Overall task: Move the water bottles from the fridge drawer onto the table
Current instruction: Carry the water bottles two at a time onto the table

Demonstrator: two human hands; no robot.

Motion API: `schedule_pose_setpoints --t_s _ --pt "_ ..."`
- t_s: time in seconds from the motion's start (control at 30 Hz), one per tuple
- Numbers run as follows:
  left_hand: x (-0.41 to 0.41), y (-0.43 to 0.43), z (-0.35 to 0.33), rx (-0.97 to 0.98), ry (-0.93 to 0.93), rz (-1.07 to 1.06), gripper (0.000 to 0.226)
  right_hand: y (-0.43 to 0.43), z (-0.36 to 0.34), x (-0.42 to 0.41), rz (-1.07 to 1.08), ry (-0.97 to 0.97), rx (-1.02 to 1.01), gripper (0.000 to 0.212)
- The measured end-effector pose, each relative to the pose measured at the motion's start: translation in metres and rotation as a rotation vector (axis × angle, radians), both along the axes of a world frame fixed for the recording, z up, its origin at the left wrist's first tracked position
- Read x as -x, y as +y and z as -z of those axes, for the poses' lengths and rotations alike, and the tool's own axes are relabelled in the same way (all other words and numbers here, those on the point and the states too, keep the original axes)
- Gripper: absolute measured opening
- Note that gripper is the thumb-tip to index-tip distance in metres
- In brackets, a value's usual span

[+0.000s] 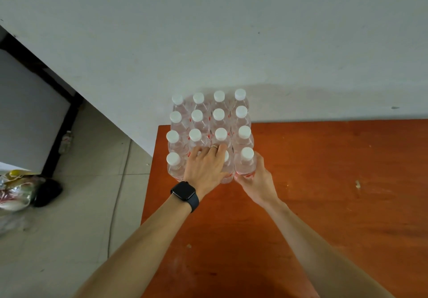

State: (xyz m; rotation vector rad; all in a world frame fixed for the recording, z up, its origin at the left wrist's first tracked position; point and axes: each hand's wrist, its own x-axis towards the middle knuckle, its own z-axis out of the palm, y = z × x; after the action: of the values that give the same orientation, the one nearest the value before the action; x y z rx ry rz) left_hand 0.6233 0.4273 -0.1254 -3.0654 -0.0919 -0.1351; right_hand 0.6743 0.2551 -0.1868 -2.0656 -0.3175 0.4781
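Several clear water bottles with white caps stand upright in tight rows at the far left corner of the orange wooden table, against the wall. My left hand, with a ring and a black watch on the wrist, lies over the tops of the two middle bottles in the front row, fingers spread, covering most of their caps. My right hand grips the body of the front-right bottle from below and the side. The fridge drawer is out of view.
The pale wall rises right behind the bottles. Left of the table is tiled floor with a thin cable, a lone bottle standing by a black-framed white panel, and a plastic bag beside a dark object.
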Motion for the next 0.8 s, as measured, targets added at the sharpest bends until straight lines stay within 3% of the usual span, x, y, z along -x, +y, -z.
schedule_pose_setpoints --t_s 0.27,0.5,0.8 --pt "-0.002 -0.004 -0.012 0.058 0.08 -0.037 0.068 0.0 -0.008 0.002 0.003 -0.006 0.041 0.09" --pt "0.0 -0.013 -0.03 0.087 0.075 0.002 0.051 -0.016 -0.027 0.001 -0.007 -0.01 0.166 0.103" --pt "-0.018 -0.075 -0.058 0.149 0.05 0.164 0.051 -0.12 -0.062 0.029 0.106 -0.152 0.271 0.058"
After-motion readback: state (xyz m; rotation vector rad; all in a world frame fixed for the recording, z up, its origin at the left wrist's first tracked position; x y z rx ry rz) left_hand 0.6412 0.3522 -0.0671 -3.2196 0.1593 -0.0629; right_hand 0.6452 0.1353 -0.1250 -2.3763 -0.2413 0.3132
